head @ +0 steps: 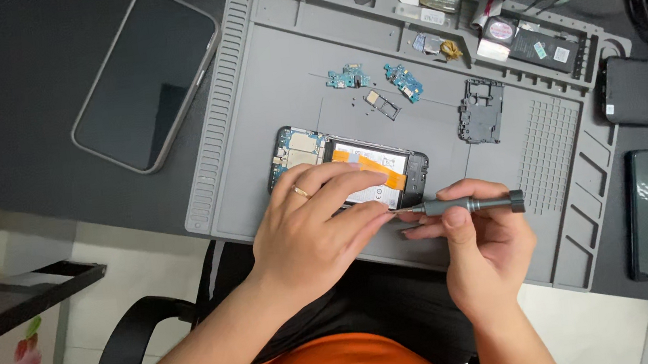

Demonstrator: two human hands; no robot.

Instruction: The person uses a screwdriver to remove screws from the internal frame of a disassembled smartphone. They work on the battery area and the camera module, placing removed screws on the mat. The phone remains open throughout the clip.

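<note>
The opened phone (347, 171) lies on the grey repair mat (268, 115), its back cover already off, with the battery and an orange strip showing. Small blue boards (373, 80) and a black frame (482, 110) lie apart on the mat, so much is taken out. The left hand (309, 232) presses down on the phone, fingers together. The right hand (481, 241) pinches a grey screwdriver (465, 205), its tip at the phone's lower edge. Other phones (143, 79) rest on the dark desk (13, 95).
</note>
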